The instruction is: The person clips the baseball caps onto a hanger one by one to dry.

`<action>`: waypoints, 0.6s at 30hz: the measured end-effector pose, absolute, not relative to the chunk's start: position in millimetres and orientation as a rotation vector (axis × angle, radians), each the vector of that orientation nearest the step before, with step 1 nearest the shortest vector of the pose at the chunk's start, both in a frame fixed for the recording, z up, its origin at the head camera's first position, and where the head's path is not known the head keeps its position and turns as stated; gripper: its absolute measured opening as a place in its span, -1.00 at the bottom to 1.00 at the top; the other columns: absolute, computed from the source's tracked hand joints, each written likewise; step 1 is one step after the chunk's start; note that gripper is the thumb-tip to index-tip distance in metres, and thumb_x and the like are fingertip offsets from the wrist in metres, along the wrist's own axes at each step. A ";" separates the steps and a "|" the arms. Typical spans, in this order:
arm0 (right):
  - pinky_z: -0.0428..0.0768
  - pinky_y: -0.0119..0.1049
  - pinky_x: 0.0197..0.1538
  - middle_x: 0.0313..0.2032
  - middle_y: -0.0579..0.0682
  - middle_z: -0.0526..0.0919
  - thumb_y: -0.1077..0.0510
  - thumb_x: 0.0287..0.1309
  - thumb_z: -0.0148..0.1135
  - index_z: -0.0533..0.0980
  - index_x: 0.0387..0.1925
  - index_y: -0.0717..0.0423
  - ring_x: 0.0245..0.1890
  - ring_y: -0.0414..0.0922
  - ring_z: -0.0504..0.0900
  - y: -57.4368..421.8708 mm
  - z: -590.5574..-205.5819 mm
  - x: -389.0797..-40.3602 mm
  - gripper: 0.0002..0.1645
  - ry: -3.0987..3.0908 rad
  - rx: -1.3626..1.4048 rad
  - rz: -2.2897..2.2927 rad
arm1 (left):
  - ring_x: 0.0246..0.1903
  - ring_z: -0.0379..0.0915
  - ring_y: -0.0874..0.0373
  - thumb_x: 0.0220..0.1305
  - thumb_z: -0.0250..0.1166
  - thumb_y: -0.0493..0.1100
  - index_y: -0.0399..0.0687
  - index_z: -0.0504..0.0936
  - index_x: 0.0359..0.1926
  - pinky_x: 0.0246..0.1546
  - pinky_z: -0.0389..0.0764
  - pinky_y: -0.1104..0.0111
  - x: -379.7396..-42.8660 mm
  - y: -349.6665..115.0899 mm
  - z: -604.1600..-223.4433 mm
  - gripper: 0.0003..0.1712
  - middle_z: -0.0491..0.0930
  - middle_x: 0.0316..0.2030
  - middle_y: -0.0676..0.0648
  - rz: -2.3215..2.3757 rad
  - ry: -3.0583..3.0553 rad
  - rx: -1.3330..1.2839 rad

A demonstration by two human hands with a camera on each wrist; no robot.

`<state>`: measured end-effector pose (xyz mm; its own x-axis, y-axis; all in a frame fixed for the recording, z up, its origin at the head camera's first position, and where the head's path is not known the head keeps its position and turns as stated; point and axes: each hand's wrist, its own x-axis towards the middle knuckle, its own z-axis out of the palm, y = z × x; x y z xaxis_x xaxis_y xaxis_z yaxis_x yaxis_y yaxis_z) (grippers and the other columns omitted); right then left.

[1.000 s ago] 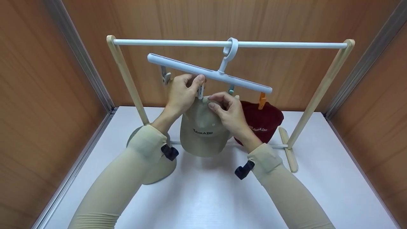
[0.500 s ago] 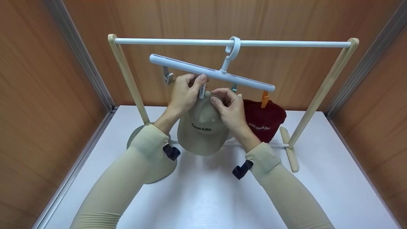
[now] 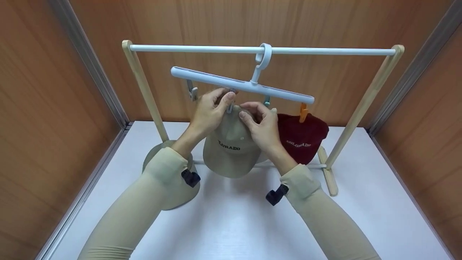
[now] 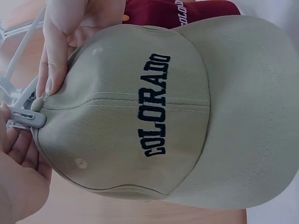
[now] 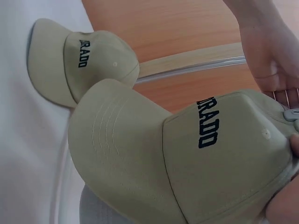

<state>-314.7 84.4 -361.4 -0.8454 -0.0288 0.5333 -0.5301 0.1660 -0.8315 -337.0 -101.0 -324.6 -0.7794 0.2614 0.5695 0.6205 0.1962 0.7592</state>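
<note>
A khaki cap (image 3: 231, 148) with dark COLORADO lettering hangs brim down under a pale blue hanger (image 3: 245, 86). My right hand (image 3: 265, 128) pinches the top of its crown near the button, thumb toward me. My left hand (image 3: 209, 110) holds a grey clip (image 4: 28, 118) of the hanger between thumb and fingers. In the left wrist view the clip's end overlaps the crown's edge right beside the button (image 4: 37, 104). To the right, a maroon cap (image 3: 303, 144) hangs from an orange clip (image 3: 303, 113). The hanger tilts, its right end lower.
The hanger's hook (image 3: 265, 57) sits on the white rod (image 3: 325, 51) of a wooden-legged rack. Another khaki cap (image 5: 103, 56) stands on the white table (image 3: 231, 224), behind my left forearm. A second grey clip (image 3: 193, 93) and a teal clip (image 3: 267, 101) hang from the hanger.
The hanger's left end has dipped slightly, and my left hand has come down a little with the clip. The khaki cap's top has risen slightly beside the clip and the cap has turned a little.
</note>
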 end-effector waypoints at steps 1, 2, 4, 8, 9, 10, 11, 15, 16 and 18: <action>0.57 -0.41 -0.11 -0.09 -0.02 0.81 0.21 0.42 0.37 0.68 0.10 0.18 -0.22 -0.15 0.63 85.4 -361.7 -315.0 -0.72 -2.057 0.547 1.694 | 0.01 0.60 0.10 0.65 0.16 -0.09 -0.28 0.65 0.26 0.12 0.61 0.26 -337.1 -101.5 -325.7 -0.59 0.71 0.07 -0.14 -1.613 -2.162 -0.837; 0.55 -0.40 -0.12 -0.10 -0.01 0.81 0.21 0.42 0.37 0.68 0.10 0.18 -0.23 -0.15 0.64 86.6 -362.3 -315.5 -0.72 -2.060 0.563 1.661 | 0.04 0.61 0.09 0.65 0.16 -0.09 -0.28 0.64 0.28 0.16 0.62 0.25 -337.1 -101.9 -326.7 -0.58 0.71 0.09 -0.13 -1.619 -2.161 -0.840; 0.56 -0.41 -0.09 -0.08 -0.01 0.82 0.23 0.42 0.37 0.69 0.10 0.18 -0.21 -0.17 0.67 88.9 -363.3 -315.0 -0.73 -2.065 0.583 1.606 | 0.11 0.62 0.07 0.66 0.16 -0.08 -0.26 0.61 0.32 0.23 0.61 0.21 -337.0 -102.5 -328.4 -0.56 0.70 0.15 -0.13 -1.633 -2.165 -0.846; 0.64 -0.37 0.16 0.04 -0.03 0.79 0.25 0.43 0.36 0.68 0.16 0.14 0.01 -0.20 0.72 93.4 -365.8 -312.1 -0.69 -2.101 0.599 1.539 | 0.19 0.60 0.06 0.66 0.16 -0.05 -0.25 0.56 0.38 0.31 0.59 0.16 -337.6 -103.6 -331.6 -0.52 0.67 0.22 -0.14 -1.648 -2.179 -0.835; 0.65 -0.33 0.21 0.07 -0.03 0.78 0.25 0.43 0.36 0.67 0.18 0.14 0.06 -0.19 0.72 94.4 -366.2 -311.1 -0.67 -2.109 0.603 1.525 | 0.20 0.59 0.05 0.66 0.16 -0.04 -0.25 0.55 0.39 0.32 0.58 0.15 -337.7 -103.8 -332.2 -0.51 0.66 0.23 -0.14 -1.652 -2.183 -0.833; 0.65 -0.29 0.24 0.09 -0.03 0.76 0.26 0.43 0.36 0.67 0.20 0.13 0.11 -0.18 0.71 95.5 -366.7 -310.3 -0.65 -2.116 0.608 1.513 | 0.22 0.59 0.05 0.65 0.16 -0.03 -0.26 0.54 0.40 0.33 0.57 0.15 -338.0 -104.1 -332.9 -0.49 0.65 0.24 -0.15 -1.658 -2.185 -0.831; 0.64 -0.26 0.27 0.11 -0.02 0.76 0.25 0.42 0.37 0.66 0.20 0.13 0.13 -0.16 0.71 96.6 -367.2 -309.8 -0.64 -2.117 0.613 1.497 | 0.24 0.58 0.06 0.65 0.17 -0.02 -0.26 0.52 0.42 0.34 0.57 0.16 -338.0 -104.4 -333.4 -0.48 0.64 0.25 -0.14 -1.659 -2.190 -0.829; 0.61 -0.18 0.33 0.14 0.01 0.74 0.25 0.40 0.39 0.65 0.24 0.13 0.20 -0.09 0.70 101.4 -368.3 -307.8 -0.59 -2.124 0.620 1.425 | 0.31 0.53 0.07 0.64 0.18 0.00 -0.23 0.47 0.46 0.40 0.50 0.19 -338.0 -105.2 -334.9 -0.44 0.59 0.32 -0.14 -1.664 -2.207 -0.836; 0.60 -0.18 0.34 0.15 0.01 0.74 0.24 0.40 0.40 0.65 0.25 0.12 0.22 -0.10 0.69 102.7 -368.6 -307.4 -0.58 -2.130 0.615 1.408 | 0.33 0.52 0.07 0.64 0.18 0.00 -0.23 0.46 0.47 0.42 0.49 0.21 -337.9 -105.4 -335.3 -0.43 0.58 0.33 -0.14 -1.657 -2.213 -0.836; 0.58 -0.20 0.36 0.16 0.00 0.73 0.24 0.39 0.40 0.64 0.26 0.11 0.24 -0.11 0.68 105.3 -368.8 -306.4 -0.57 -2.145 0.609 1.373 | 0.36 0.49 0.08 0.63 0.19 0.00 -0.19 0.46 0.48 0.43 0.47 0.23 -337.7 -105.9 -336.7 -0.43 0.57 0.33 -0.12 -1.622 -2.230 -0.827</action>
<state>-306.4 105.3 -368.8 -0.7655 -0.0934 0.6367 -0.6173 0.3858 -0.6856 -337.7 -105.9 -336.7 -0.8037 0.2909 0.5191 0.5835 0.2142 0.7833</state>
